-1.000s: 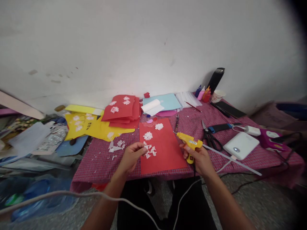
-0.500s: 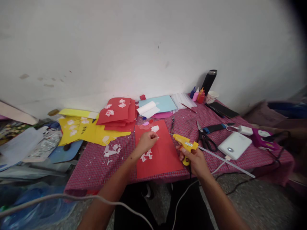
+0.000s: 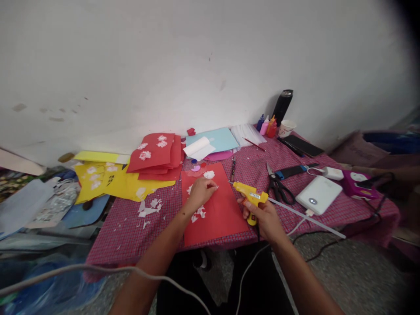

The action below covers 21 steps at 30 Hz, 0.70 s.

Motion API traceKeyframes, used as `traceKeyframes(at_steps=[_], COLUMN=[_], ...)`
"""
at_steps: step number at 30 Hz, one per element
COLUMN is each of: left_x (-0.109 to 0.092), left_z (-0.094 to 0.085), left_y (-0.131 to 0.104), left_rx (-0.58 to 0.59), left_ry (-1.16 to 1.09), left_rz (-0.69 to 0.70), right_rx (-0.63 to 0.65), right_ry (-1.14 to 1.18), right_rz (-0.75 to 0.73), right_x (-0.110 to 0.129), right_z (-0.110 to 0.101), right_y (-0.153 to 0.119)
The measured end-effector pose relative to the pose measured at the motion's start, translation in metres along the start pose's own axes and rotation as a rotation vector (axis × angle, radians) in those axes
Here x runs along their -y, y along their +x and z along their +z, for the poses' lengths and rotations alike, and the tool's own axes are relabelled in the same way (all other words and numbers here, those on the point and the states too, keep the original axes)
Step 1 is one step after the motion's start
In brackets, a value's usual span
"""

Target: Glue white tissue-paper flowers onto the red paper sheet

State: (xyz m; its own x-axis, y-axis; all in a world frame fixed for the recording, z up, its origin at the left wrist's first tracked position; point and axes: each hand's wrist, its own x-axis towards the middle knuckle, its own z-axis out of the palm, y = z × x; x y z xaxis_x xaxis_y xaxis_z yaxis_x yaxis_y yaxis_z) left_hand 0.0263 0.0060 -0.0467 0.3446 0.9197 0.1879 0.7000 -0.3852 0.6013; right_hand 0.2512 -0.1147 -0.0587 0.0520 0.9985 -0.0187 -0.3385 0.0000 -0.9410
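My left hand (image 3: 201, 192) is over the red sheet (image 3: 223, 218), its fingertips pinched on a tiny white scrap (image 3: 215, 187). In my right hand (image 3: 259, 214) is a yellow glue gun (image 3: 249, 192), with its nozzle pointing left near the sheet's right edge and a long clear glue stick (image 3: 305, 216) out of its back. A white paper flower (image 3: 209, 174) lies at the top of the sheet. White paper scraps (image 3: 198, 213) lie below my left hand, and more white paper is partly hidden behind it.
Stacked red sheets (image 3: 154, 153) and yellow paper (image 3: 121, 181) lie at the left, near loose white scraps (image 3: 150, 207). Black scissors (image 3: 278, 188), a white power bank (image 3: 318, 194), a paper cup (image 3: 287, 128) and a black bottle (image 3: 282, 106) are at the right. A cable crosses the front.
The whole view has shifted, so the table things appear slightly further left. My left hand keeps its pinch low over the red sheet, and my right hand still holds the glue gun.
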Motion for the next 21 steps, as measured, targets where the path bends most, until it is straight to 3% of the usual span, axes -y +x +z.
traceKeyframes(at_steps=[21], left_x=[0.0055], left_z=[0.006], left_y=[-0.0026], left_rx=[-0.015], left_ry=[0.028], left_rz=[0.019], right_rx=[0.024], right_ry=[-0.017], right_rz=[0.004], right_x=[0.0011], right_z=[-0.001], right_y=[-0.0011])
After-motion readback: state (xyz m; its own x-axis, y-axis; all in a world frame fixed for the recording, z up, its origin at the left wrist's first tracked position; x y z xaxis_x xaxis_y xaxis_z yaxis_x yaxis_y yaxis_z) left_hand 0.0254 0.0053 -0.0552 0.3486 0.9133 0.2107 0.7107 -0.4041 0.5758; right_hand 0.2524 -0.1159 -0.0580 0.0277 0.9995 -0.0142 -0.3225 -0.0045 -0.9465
